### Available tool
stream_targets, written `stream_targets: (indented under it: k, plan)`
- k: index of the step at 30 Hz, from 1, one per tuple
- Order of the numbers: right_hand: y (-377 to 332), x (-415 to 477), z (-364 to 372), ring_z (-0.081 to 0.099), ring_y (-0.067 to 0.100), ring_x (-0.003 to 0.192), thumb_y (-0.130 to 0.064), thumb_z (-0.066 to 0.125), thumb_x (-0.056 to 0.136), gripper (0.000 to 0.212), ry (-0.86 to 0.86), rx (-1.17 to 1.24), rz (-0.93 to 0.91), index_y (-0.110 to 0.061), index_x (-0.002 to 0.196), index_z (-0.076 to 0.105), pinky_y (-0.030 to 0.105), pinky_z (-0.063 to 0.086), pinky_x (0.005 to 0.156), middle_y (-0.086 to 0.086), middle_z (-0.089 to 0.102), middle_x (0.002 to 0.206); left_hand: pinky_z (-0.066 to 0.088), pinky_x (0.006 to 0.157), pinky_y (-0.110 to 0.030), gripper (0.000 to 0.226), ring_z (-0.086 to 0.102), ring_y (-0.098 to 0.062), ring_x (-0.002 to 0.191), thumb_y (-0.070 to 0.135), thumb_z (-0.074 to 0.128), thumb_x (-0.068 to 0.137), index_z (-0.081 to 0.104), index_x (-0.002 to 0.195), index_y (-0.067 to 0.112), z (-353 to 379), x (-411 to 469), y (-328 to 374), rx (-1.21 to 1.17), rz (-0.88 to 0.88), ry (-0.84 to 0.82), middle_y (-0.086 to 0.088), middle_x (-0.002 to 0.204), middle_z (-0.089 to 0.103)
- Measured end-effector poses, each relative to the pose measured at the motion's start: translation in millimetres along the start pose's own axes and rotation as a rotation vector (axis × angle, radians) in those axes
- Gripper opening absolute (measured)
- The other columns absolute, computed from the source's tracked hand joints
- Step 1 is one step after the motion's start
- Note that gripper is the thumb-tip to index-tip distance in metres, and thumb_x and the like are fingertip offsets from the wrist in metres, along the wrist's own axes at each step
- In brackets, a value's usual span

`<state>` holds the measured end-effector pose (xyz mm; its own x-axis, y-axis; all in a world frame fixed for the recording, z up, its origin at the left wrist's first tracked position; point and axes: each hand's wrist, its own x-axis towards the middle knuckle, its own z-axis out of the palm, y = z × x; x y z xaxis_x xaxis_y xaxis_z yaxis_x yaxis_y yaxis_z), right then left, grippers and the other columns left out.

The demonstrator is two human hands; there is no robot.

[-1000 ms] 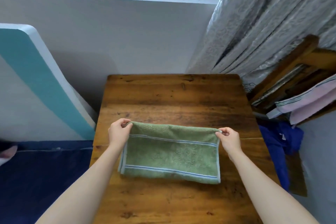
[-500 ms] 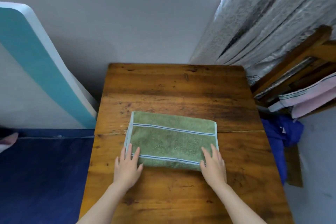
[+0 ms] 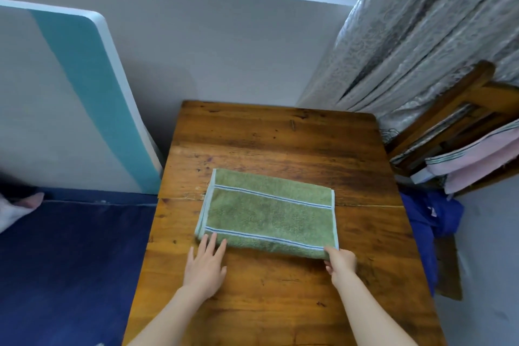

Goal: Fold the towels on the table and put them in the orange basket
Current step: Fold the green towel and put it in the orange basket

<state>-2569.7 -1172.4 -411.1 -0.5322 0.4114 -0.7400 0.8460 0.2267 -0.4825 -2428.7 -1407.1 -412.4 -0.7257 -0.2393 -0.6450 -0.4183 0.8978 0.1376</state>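
A green towel [image 3: 269, 212] with pale blue stripes lies folded flat on the wooden table [image 3: 280, 137]. My left hand [image 3: 206, 268] rests flat on the table at the towel's near left corner, its straight fingertips touching the towel's edge. My right hand [image 3: 341, 262] grips the towel's near right corner, with the fingers curled under the fold. The orange basket is not in view.
A wooden chair [image 3: 460, 118] with pink towels [image 3: 474, 160] draped on it stands to the right, with blue cloth [image 3: 429, 216] below. A white and teal board [image 3: 75, 98] leans on the wall at left. A dark blue surface [image 3: 70, 261] lies left of the table. A curtain [image 3: 421, 31] hangs at the back right.
Both hands let go of the towel's far corners and came to its near edge. The right hand went from lying flat to gripping the near right corner.
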Motion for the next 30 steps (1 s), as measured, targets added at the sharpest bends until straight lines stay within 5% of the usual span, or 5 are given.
stream_targets:
  k: [6,9,16,24,30]
  plan:
    - [-14,-15,-2,0.045,0.019,0.058,-0.002,0.064,0.082,0.037,-0.031,0.199,0.144,0.003,0.116,0.051,0.027,0.041,0.046,0.017,0.054,0.094,0.003,0.117,-0.046,0.061,-0.011,-0.022,0.145,0.035,0.034,0.099,0.001,0.150,0.026,-1,2,-3,-0.028,0.005,-0.008,-0.001,0.158,-0.009]
    - [-28,-36,4,0.053,0.027,0.080,-0.002,0.062,0.083,0.024,0.069,0.173,-0.092,0.007,0.105,0.057,0.038,0.047,0.075,0.020,0.061,0.104,0.003,0.117,-0.046,0.062,-0.011,-0.021,0.145,0.034,0.035,0.098,0.001,0.150,0.026,3,3,-4,-0.056,0.013,-0.004,0.000,0.158,-0.010]
    - [-65,-118,72,0.052,0.023,0.081,-0.018,0.060,0.082,0.010,0.054,-0.220,-0.725,-0.016,0.083,0.050,0.028,0.037,0.070,0.003,0.060,0.093,0.003,0.117,-0.044,0.059,-0.010,-0.017,0.145,0.029,0.034,0.098,0.006,0.149,0.029,9,5,-14,-0.187,0.035,0.019,0.005,0.158,-0.008]
    - [-28,-127,150,0.053,0.018,0.104,-0.031,0.052,0.092,0.022,-0.535,-0.674,-0.856,-0.014,0.107,0.054,0.024,0.036,0.079,0.003,0.059,0.111,0.026,0.105,-0.027,0.044,0.037,-0.018,0.133,0.018,0.037,0.100,0.031,0.143,0.010,-9,18,-29,-1.577,-0.194,0.107,-0.007,0.145,0.040]
    - [-5,-94,121,0.032,0.014,0.135,-0.021,0.040,0.098,0.038,-0.484,-0.815,-0.987,-0.012,0.134,0.046,0.025,0.022,0.111,0.000,0.042,0.143,0.038,0.090,-0.032,0.039,0.054,-0.023,0.108,0.015,0.052,0.094,0.044,0.131,0.007,-15,25,-33,-1.692,-0.344,0.278,-0.013,0.117,0.058]
